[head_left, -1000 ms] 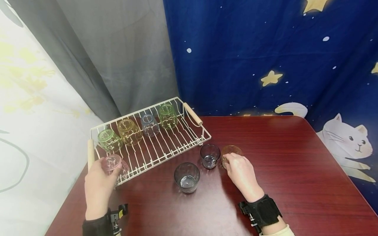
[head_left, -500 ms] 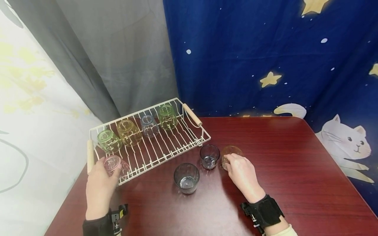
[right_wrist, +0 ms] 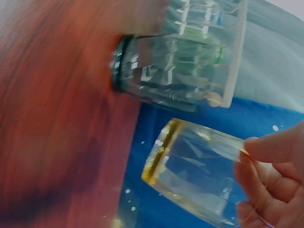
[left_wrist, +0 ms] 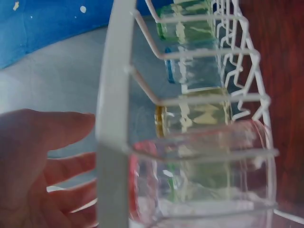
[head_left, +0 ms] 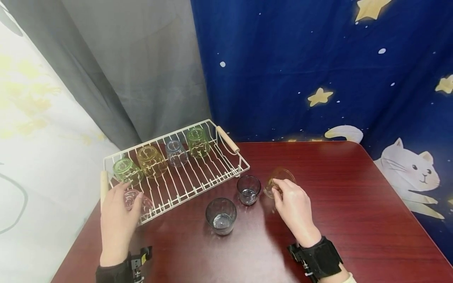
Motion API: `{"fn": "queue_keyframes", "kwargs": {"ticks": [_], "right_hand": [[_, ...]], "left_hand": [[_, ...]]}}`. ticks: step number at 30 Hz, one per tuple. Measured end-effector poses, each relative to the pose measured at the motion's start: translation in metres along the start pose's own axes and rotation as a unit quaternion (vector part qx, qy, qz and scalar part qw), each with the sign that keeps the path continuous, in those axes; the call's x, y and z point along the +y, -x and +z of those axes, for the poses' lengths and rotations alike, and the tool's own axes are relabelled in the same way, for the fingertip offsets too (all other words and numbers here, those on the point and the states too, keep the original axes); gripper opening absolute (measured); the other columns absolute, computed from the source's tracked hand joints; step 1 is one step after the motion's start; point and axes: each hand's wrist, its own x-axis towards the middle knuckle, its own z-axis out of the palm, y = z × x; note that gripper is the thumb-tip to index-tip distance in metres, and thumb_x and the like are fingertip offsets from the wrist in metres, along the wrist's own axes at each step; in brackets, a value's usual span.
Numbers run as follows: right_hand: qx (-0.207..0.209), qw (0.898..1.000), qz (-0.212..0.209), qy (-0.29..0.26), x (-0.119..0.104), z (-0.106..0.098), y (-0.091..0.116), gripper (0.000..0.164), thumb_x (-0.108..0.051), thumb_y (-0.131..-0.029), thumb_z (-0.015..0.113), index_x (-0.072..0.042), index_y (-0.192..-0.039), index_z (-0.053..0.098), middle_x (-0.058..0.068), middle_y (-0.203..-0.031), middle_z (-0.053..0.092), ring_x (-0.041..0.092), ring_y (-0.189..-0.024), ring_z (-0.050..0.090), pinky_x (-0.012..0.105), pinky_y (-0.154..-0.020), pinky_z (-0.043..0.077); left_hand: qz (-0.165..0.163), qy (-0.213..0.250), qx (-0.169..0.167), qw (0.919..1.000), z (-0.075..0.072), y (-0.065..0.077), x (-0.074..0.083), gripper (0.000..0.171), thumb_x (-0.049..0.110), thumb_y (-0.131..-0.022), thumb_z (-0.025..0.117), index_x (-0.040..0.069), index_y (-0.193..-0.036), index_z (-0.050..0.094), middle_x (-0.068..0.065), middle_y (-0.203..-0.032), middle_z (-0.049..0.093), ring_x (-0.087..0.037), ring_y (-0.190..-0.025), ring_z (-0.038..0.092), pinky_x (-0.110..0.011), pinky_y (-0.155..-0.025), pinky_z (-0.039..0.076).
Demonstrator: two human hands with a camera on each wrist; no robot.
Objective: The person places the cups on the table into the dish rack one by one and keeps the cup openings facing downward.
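Observation:
My left hand [head_left: 116,214] is beside the pink glass [left_wrist: 199,175], which sits upside down at the near left corner of the white wire rack [left_wrist: 114,118]. In the left wrist view its fingers are spread and apart from the glass, with the rack's rail between. My right hand [head_left: 295,208] pinches the rim of an amber glass [right_wrist: 190,166] between thumb and fingers. That glass is tilted, its thick base pointing down toward the table. Just left of it stand two dark grey glasses, a smaller one [head_left: 249,190] and a wider one [head_left: 221,216], both mouth up.
Along the rack's back row, upside down, are a light green glass [head_left: 128,171], a yellow glass [head_left: 152,161], a blue glass [head_left: 177,153] and a green glass [head_left: 198,142]. Wooden handles [head_left: 228,139] rise at the rack's ends. Curtains [head_left: 283,70] hang behind the red-brown table [head_left: 354,204].
My left fingers have loosened from the pink glass, which stays on the rack. The amber glass has tilted and shifted slightly in my right hand. The view has turned slightly.

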Motion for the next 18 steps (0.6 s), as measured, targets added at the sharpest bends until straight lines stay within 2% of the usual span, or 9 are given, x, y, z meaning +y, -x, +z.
{"fn": "queue_keyframes", "kwargs": {"ticks": [7, 10, 13, 18], "right_hand": [[0.072, 0.995, -0.013, -0.072, -0.007, -0.006, -0.005, 0.026, -0.003, -0.076, 0.077, -0.002, -0.102, 0.072, 0.007, -0.078, 0.07, 0.024, -0.071, 0.066, 0.039, -0.061, 0.051], [0.093, 0.989, -0.012, -0.112, -0.009, -0.007, -0.005, 0.027, -0.001, -0.076, 0.077, -0.001, -0.102, 0.072, 0.008, -0.08, 0.07, 0.022, -0.073, 0.067, 0.033, -0.063, 0.051], [0.104, 0.982, 0.004, -0.157, -0.012, -0.008, -0.003, 0.026, -0.001, -0.078, 0.076, -0.002, -0.103, 0.072, 0.007, -0.081, 0.072, 0.017, -0.075, 0.068, 0.024, -0.068, 0.05], [0.115, 0.965, 0.044, -0.23, -0.02, -0.008, 0.001, 0.024, -0.003, -0.079, 0.076, -0.006, -0.102, 0.074, 0.006, -0.082, 0.073, -0.001, -0.079, 0.064, 0.01, -0.077, 0.047]], "left_hand": [[0.055, 0.024, 0.03, 0.9977, -0.001, 0.0, 0.017, 0.048, 0.013, -0.088, 0.068, -0.005, -0.13, 0.054, -0.027, -0.131, 0.057, -0.043, -0.123, 0.051, -0.055, -0.105, 0.039], [0.089, 0.04, 0.028, 0.9948, 0.003, 0.002, 0.03, 0.046, 0.011, -0.088, 0.067, -0.003, -0.13, 0.055, -0.026, -0.128, 0.059, -0.041, -0.111, 0.057, -0.055, -0.101, 0.042], [0.123, 0.068, 0.021, 0.9898, 0.011, 0.006, 0.045, 0.042, 0.011, -0.087, 0.068, -0.001, -0.126, 0.059, -0.023, -0.126, 0.062, -0.039, -0.107, 0.06, -0.053, -0.099, 0.044], [0.155, 0.111, 0.002, 0.9817, 0.028, 0.013, 0.069, 0.037, 0.011, -0.086, 0.07, 0.004, -0.122, 0.063, -0.017, -0.122, 0.066, -0.035, -0.113, 0.061, -0.051, -0.099, 0.048]]}}
